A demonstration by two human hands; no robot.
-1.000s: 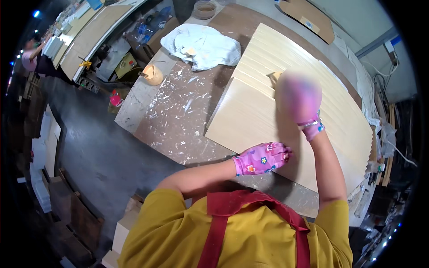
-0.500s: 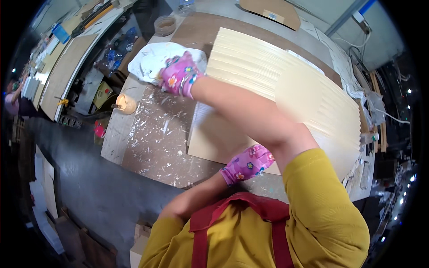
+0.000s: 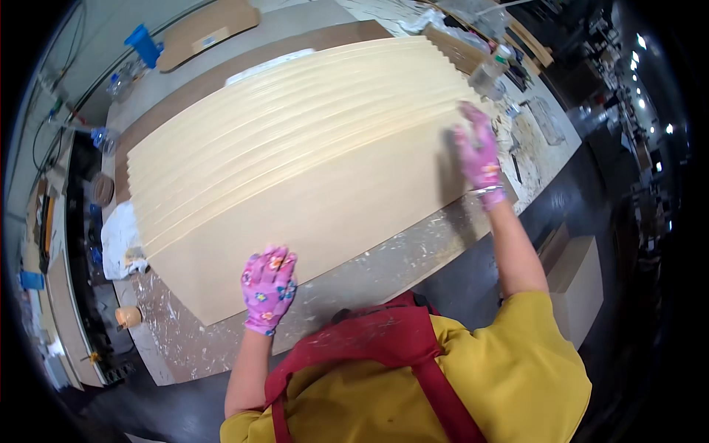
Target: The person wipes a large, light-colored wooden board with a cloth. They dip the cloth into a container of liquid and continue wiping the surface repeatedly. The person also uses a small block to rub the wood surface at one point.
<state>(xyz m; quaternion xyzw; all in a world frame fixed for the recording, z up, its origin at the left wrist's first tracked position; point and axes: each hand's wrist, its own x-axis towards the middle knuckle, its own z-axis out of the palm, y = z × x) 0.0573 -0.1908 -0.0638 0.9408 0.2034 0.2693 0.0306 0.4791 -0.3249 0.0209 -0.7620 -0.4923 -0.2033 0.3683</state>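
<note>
Several pale cream boards [image 3: 317, 199] lie fanned and overlapping across the table, their long edges making narrow steps on the far side. The nearest one shows a broad flat face. My left hand [image 3: 269, 288], in a pink flowered glove, rests over the near edge of this board toward its left end; its fingers are stretched forward with nothing seen in them. Beyond the boards' right end, my right hand [image 3: 480, 151], gloved alike, is at or just above the surface. Its fingers are apart and somewhat blurred, and it is open. A crumpled white cloth [image 3: 120, 240] lies by the boards' left end.
An orange jar [image 3: 128, 317] stands at the table's left corner. A clear bottle [image 3: 489, 71] and a cardboard box [image 3: 454, 50] are at the far right. A blue jug [image 3: 143, 46] and a brown cardboard sheet [image 3: 208, 33] sit at the back. Cartons [image 3: 578, 288] stand on the floor at right.
My right hand has left the white cloth and swung across to the boards' right end. My left hand has come forward onto the near board's edge. The view has turned to the right.
</note>
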